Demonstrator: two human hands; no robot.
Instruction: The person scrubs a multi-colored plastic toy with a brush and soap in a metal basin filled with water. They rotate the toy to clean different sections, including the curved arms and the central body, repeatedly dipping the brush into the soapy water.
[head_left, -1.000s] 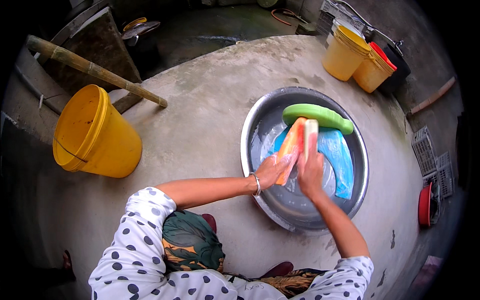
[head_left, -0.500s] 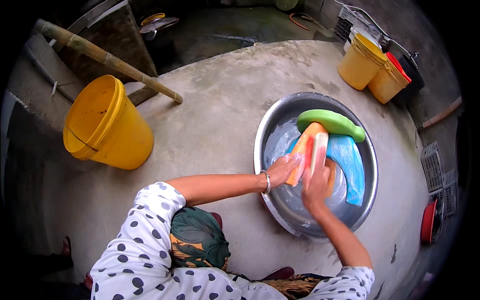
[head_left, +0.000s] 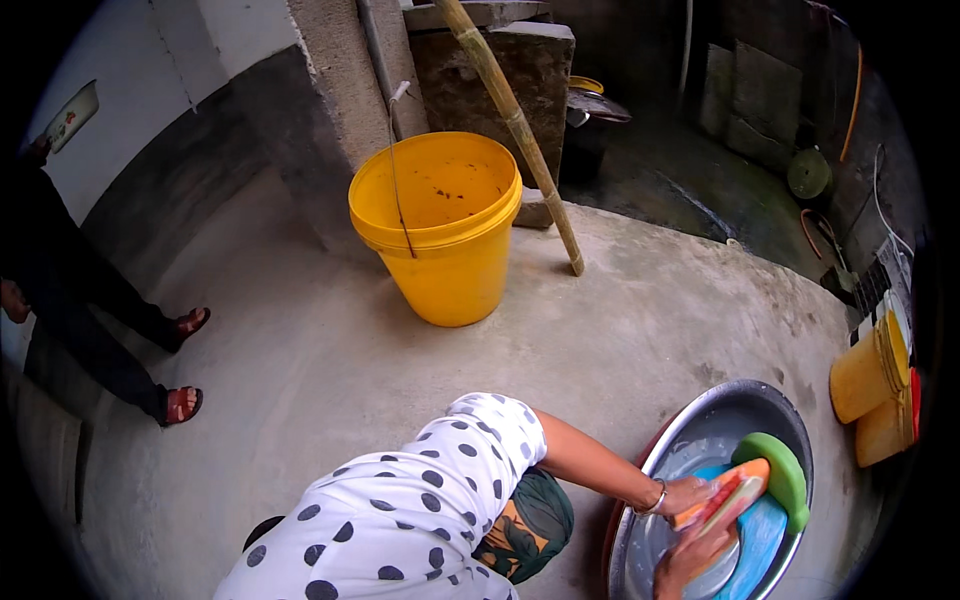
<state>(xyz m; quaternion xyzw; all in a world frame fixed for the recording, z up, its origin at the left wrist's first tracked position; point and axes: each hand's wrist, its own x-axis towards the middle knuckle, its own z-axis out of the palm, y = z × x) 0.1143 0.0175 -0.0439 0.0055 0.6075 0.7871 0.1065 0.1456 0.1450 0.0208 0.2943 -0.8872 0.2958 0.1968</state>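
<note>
At the frame's lower right, your left hand (head_left: 690, 495) has its grip clamped on the orange slab (head_left: 752, 470) in the grey basin (head_left: 720, 410); your right hand (head_left: 697, 553) clamps the brush (head_left: 737, 502). If wetness loosens that left grip, a hard stroke could skid the slab onto the blue piece (head_left: 757, 545).

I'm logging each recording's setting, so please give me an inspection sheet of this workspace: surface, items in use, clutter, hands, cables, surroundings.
Surface: concrete floor, with darker stains.
Items in use: metal basin with a green piece and blue piece; orange piece and pale tool, both in hand.
Clutter: yellow bucket, bamboo pole; yellowish pails at right.
Hands: left hand grips the orange piece; right hand holds the pale tool, blurred.
Cables: pale line by the right wall; hose or cable, cannot tell.
Surroundings: another person in dark trousers and sandals, at left.
</note>
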